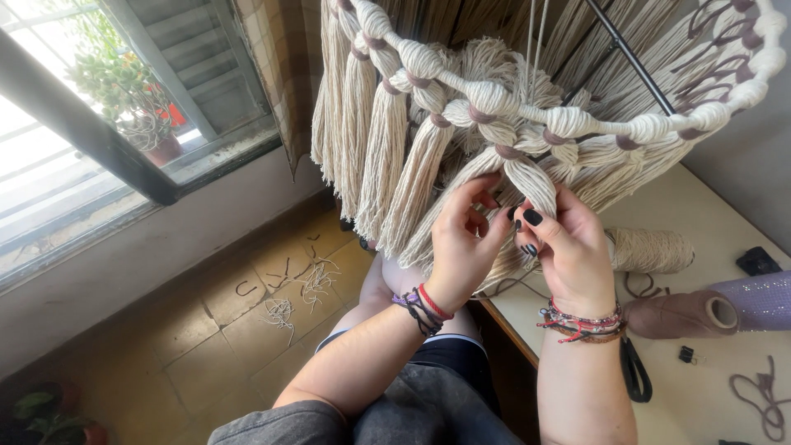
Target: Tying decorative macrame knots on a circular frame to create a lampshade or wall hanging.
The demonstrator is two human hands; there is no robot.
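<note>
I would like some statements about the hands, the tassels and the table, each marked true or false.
1. Both hands, left hand and right hand, work at one cream tassel. True.
2. The tassels hang from a ring. True.
3. The tassel necks are bound with green cord. False: the binding is mauve-brown.
4. A cream yarn cone lies on the table. True.
5. The floor is bare of scraps. False: yarn scraps lie on it.
6. Scissors are in the right hand. False: it pinches only cord.
</note>
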